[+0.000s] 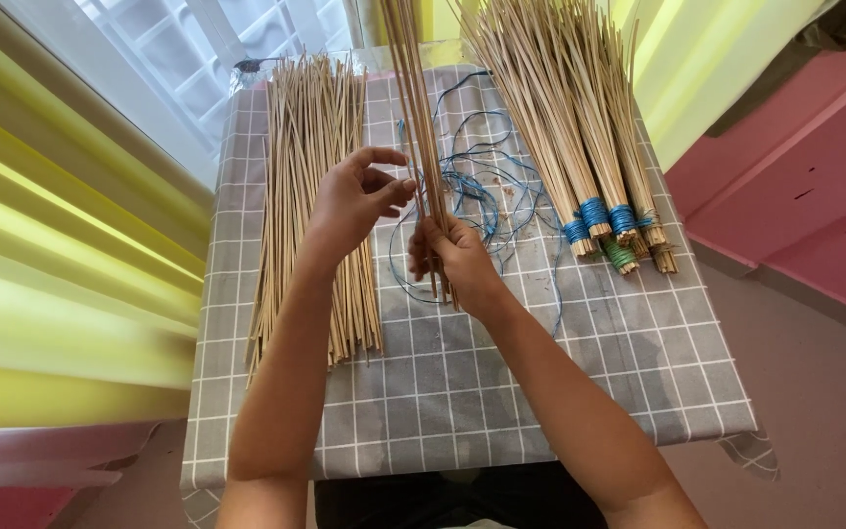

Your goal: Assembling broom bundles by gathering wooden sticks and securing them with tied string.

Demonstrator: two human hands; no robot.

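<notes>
Head view. The right hand (454,257), nearest, gripped the lower end of a thin stick bundle (421,127), fingers wrapped tight around it; the bundle stood nearly upright above the checked cloth (462,392). The left hand (356,196) was just beside the bundle, thumb and forefinger curled toward it, fingertips close together; whether they pinched anything could not be told. Loose sticks (310,196) lay left, blue cord (482,191) behind the hands, tied bundles (580,127) farther right.
</notes>
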